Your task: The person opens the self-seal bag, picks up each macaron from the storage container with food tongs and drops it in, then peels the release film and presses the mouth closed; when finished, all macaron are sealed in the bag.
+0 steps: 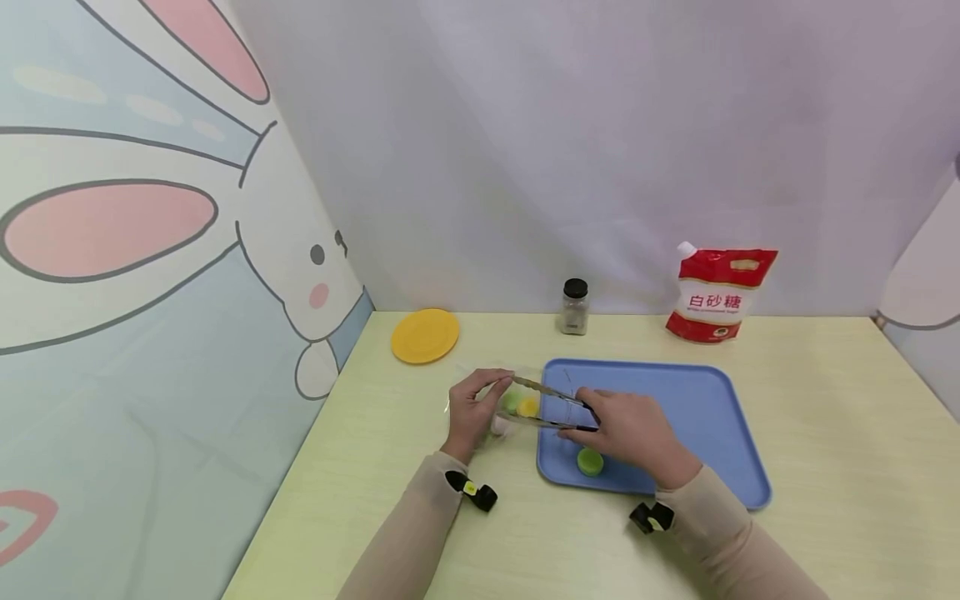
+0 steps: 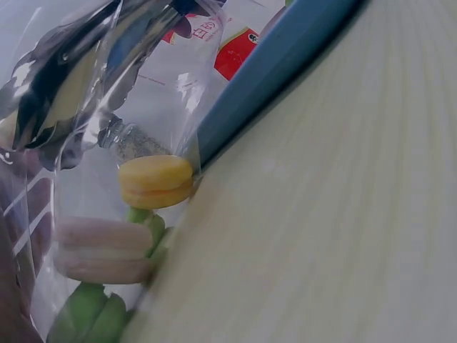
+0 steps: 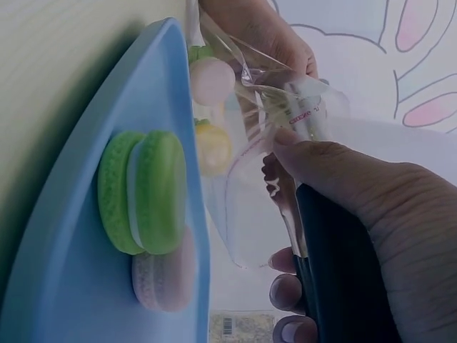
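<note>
My right hand [image 1: 633, 429] holds metal tongs [image 1: 558, 424] by their black handles, the two arms spread apart. The tong heads reach into a clear plastic bag [image 3: 235, 193], whose upper edge my left hand [image 1: 469, 414] pinches between fingers and thumb. Low in the bag lie a yellow macaron [image 2: 156, 182], a pale pink macaron [image 2: 103, 250] and some green pieces [image 2: 89, 314], partly hidden. On the blue tray [image 1: 690, 408], near its front left corner, sits a green macaron [image 1: 590, 461]. Another pink macaron [image 3: 164, 279] shows behind it in the right wrist view.
An orange-yellow plate [image 1: 425, 336] lies at the back left of the table. Against the back wall stand a black-lidded jar [image 1: 574, 307] and a red and white sugar pouch [image 1: 716, 296]. The tray's raised rim runs close beside the bag.
</note>
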Demonstrator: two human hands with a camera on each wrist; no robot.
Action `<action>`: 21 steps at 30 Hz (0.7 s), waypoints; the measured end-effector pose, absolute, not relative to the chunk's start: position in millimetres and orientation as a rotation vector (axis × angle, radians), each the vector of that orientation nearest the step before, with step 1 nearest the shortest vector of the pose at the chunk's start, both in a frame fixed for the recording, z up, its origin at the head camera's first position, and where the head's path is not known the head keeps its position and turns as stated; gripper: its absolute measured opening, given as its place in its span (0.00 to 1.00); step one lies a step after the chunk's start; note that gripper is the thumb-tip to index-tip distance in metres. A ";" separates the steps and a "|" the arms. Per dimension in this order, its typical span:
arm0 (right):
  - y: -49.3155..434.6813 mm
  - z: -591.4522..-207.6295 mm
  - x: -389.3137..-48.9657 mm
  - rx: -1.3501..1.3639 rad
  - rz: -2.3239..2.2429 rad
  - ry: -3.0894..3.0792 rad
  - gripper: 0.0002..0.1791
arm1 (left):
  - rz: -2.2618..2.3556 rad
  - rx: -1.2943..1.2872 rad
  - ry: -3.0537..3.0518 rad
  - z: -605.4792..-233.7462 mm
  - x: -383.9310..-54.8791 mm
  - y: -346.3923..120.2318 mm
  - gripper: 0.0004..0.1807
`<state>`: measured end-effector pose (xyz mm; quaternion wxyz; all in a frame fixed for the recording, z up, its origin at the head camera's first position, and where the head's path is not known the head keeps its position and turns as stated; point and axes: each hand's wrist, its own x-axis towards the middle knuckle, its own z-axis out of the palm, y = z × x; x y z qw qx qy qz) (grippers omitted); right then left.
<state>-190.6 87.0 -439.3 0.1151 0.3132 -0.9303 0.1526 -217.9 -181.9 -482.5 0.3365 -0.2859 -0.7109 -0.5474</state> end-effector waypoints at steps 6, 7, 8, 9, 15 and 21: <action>87.9 -436.6 -192.0 0.916 0.487 -2.738 0.27 | -1.428 -0.739 -1.857 -477.6 -216.9 -180.9 0.09; 88.1 -435.9 -192.1 0.915 0.488 -2.743 0.27 | -1.426 -0.738 -1.860 -476.6 -216.6 -180.8 0.09; 88.3 -435.4 -192.2 0.913 0.486 -2.750 0.28 | -1.423 -0.737 -1.863 -475.5 -216.2 -180.5 0.09; 88.6 -434.9 -192.2 0.910 0.486 -2.755 0.28 | -1.417 -0.739 -1.864 -475.4 -216.4 -180.6 0.09; 94.9 -431.1 -189.5 0.867 0.488 -2.798 0.30 | -1.405 -0.729 -1.874 -473.9 -214.9 -180.3 0.09; 114.5 -427.5 -184.3 0.764 0.403 -2.803 0.36 | -1.419 -0.704 -1.881 -491.6 -224.4 -183.7 0.09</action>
